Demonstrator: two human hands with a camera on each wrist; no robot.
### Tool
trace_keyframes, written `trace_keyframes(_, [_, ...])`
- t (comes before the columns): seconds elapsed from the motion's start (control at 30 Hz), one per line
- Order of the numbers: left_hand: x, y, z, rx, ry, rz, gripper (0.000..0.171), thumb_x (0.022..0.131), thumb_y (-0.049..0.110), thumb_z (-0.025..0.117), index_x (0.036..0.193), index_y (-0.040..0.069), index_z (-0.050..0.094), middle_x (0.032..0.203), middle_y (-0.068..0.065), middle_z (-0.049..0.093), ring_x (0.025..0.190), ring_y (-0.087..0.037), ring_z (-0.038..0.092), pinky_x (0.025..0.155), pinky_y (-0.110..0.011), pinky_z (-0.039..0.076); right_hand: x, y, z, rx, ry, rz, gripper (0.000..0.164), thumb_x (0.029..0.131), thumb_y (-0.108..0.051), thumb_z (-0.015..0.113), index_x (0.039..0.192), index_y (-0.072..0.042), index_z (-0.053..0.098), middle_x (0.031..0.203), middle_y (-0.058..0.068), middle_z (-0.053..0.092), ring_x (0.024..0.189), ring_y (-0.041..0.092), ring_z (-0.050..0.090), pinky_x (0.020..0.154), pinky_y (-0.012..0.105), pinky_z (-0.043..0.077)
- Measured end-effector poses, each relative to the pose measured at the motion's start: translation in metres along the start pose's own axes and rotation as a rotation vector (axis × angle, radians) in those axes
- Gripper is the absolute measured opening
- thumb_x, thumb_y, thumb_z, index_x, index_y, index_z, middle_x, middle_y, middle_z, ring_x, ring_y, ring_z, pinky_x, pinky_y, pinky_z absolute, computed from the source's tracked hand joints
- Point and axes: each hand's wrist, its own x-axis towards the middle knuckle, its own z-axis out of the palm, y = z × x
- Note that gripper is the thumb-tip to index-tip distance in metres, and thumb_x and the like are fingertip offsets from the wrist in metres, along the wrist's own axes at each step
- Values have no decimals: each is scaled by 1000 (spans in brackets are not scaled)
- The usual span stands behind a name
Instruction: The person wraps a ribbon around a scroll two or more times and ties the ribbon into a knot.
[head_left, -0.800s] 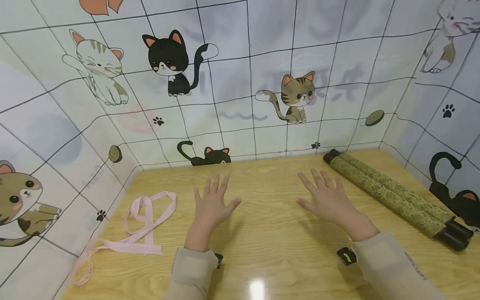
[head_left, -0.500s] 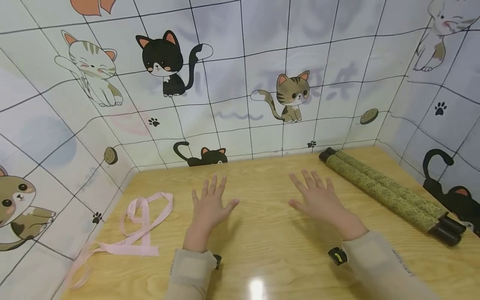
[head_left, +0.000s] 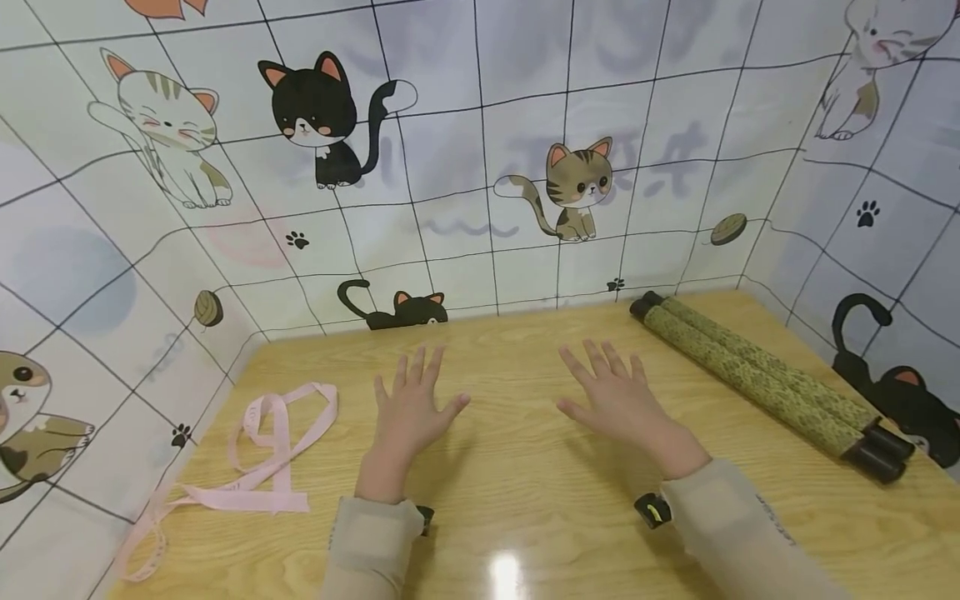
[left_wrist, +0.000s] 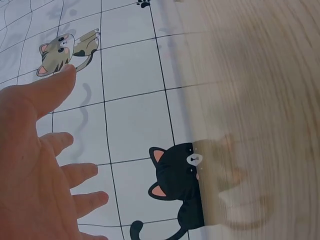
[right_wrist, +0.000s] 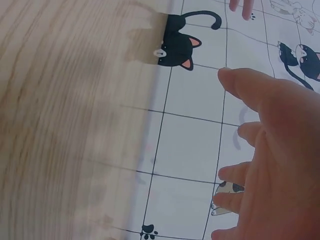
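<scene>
My left hand (head_left: pixel 408 412) is held palm down over the wooden table (head_left: pixel 495 467), fingers spread and holding nothing. Opposite it, my right hand (head_left: pixel 615 400) has the same spread pose, also with nothing in it. A pink ribbon-like measuring tape (head_left: pixel 281 442) lies loosely looped to the left of my left hand. Right of my right hand lies a pair of rods wrapped in patterned green-yellow cloth (head_left: pixel 757 375), with black ends. The left wrist view shows the thumb and fingers (left_wrist: pixel 82 175) apart; so does the right wrist view with its fingers (right_wrist: pixel 232 172).
A white wall covering (head_left: pixel 450 167) with grid lines and cartoon cats rises behind the table and along both sides. Dark wrist straps (head_left: pixel 652 510) show at the sleeve cuffs (head_left: pixel 375 533). Light glares off the table's near part.
The head view has shifted slightly, so the tape, rods and wall sit further left in it. Both hands keep their spread pose, and nothing has been picked up.
</scene>
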Motion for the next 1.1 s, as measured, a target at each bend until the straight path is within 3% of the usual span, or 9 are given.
trace_keyframes(0.37, [-11, -19, -16, -2, -16, -66, 84, 89, 62, 45, 151, 27, 0, 156, -9, 5, 141, -35, 3, 103, -66, -2, 15, -22, 4, 17, -15, -46, 74, 92, -50, 50, 151, -19, 17, 153, 21, 11, 138, 44, 6, 103, 66, 1])
trace_keyframes(0.57, [-17, -27, -21, 7, 6, -71, 84, 89, 60, 47, 151, 24, 2, 155, -10, 8, 141, -36, 6, 102, -68, 1, 22, -34, 5, 30, -20, -81, 74, 92, -50, 50, 151, -20, 16, 153, 21, 12, 138, 44, 6, 103, 67, 3])
trace_keyframes(0.9, [-33, -51, -24, -2, -9, -131, 86, 89, 59, 48, 151, 22, 3, 156, -12, 6, 140, -38, 4, 102, -68, 0, 38, -68, 16, 8, -33, -163, 73, 91, -51, 51, 150, -21, 19, 153, 20, 15, 139, 42, 10, 103, 67, 6])
trace_keyframes(1.1, [-40, -65, -35, 18, -23, -162, 86, 89, 60, 46, 151, 20, 2, 155, -13, 5, 140, -39, 3, 102, -68, -1, 52, -91, 19, 4, -43, -195, 74, 91, -53, 49, 151, -24, 15, 154, 17, 12, 139, 40, 8, 104, 66, 6])
